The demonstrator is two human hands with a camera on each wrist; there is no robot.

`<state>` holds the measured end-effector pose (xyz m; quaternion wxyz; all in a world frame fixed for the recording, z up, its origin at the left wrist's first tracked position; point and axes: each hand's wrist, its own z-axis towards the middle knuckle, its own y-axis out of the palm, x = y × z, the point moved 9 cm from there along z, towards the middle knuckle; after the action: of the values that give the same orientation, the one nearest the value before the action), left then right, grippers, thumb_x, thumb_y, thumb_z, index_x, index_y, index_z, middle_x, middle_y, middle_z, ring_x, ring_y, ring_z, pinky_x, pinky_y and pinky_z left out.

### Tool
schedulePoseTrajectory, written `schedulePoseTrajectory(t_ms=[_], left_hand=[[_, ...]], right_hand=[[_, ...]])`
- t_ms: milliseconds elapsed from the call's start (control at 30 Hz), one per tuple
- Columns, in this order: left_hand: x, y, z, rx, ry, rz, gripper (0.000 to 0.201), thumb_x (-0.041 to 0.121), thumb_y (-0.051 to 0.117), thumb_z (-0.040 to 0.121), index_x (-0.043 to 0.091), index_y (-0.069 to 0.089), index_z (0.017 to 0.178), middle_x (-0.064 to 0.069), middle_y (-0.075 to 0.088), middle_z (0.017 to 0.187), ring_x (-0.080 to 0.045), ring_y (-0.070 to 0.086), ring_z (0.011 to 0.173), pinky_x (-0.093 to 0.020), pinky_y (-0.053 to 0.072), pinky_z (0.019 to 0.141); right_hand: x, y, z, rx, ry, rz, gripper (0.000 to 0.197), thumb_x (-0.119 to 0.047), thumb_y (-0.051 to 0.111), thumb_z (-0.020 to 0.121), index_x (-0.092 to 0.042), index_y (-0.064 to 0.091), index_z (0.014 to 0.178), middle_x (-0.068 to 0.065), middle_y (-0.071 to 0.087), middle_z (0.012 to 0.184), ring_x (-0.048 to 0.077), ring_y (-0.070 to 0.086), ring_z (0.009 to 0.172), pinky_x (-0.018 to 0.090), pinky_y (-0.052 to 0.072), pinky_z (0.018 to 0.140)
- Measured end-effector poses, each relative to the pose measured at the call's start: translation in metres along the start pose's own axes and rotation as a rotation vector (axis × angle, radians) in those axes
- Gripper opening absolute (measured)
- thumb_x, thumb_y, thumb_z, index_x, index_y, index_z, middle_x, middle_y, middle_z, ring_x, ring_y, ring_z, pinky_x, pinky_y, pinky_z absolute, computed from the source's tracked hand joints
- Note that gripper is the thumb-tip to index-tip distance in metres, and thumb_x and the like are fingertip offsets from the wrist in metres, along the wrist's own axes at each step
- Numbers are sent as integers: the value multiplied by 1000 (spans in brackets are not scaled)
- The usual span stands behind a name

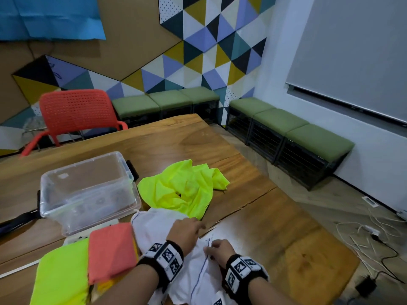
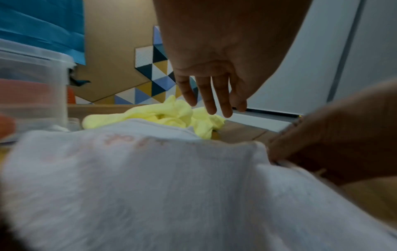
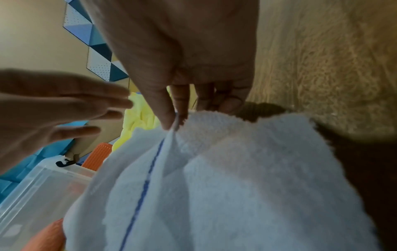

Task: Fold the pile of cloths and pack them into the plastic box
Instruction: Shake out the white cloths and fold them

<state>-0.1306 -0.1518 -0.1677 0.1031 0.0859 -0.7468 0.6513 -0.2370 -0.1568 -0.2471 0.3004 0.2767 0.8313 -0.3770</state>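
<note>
A white cloth with a thin blue line lies crumpled on the wooden table in front of me. My right hand pinches its edge between thumb and forefinger. My left hand hovers over the cloth with its fingers straight and spread, holding nothing. Beyond them lies a rumpled neon-yellow cloth. At my left sit a folded coral cloth and a folded neon-yellow cloth. The clear plastic box stands open at the left with nothing inside.
The box rests on its lid. A red chair stands behind the table. Green benches line the wall at right, and cables lie on the floor past the table's right edge.
</note>
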Motion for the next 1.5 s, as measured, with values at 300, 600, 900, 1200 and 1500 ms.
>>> schedulePoseTrajectory(t_ms=[300,600,900,1200,1500], left_hand=[[9,48,43,-301,-52,-362,40,15,38,97,20,45,137,-7,47,142,-20,45,129,-27,35,106],[-9,22,34,-231,-148,-528,57,50,36,87,17,54,130,-10,53,137,-24,48,127,-27,35,101],[6,0,7,-202,-186,-812,24,13,38,99,8,55,115,-8,50,115,-16,45,105,-23,38,79],[0,-7,-23,-276,-313,-1159,19,32,54,82,20,55,67,1,56,65,-13,47,64,-26,33,62],[-48,-100,-41,474,-262,-783,31,15,41,99,-9,61,99,-32,60,104,-37,57,99,-35,38,76]], right_hand=[[2,-26,6,-70,-39,372,31,4,52,88,-12,48,62,1,43,52,7,43,41,18,37,47],[-33,-22,-2,-167,-58,566,29,9,42,88,-9,62,78,3,64,66,12,59,57,21,49,57],[-57,-23,-31,-168,-195,522,17,2,48,93,-5,62,97,1,66,72,2,62,58,13,49,61],[-84,-23,-68,-219,-285,550,12,-3,56,90,-7,66,86,-3,70,65,7,64,63,20,48,74],[-35,-26,-89,-276,37,-263,27,-9,54,90,-9,52,64,3,47,57,10,34,41,23,26,44]])
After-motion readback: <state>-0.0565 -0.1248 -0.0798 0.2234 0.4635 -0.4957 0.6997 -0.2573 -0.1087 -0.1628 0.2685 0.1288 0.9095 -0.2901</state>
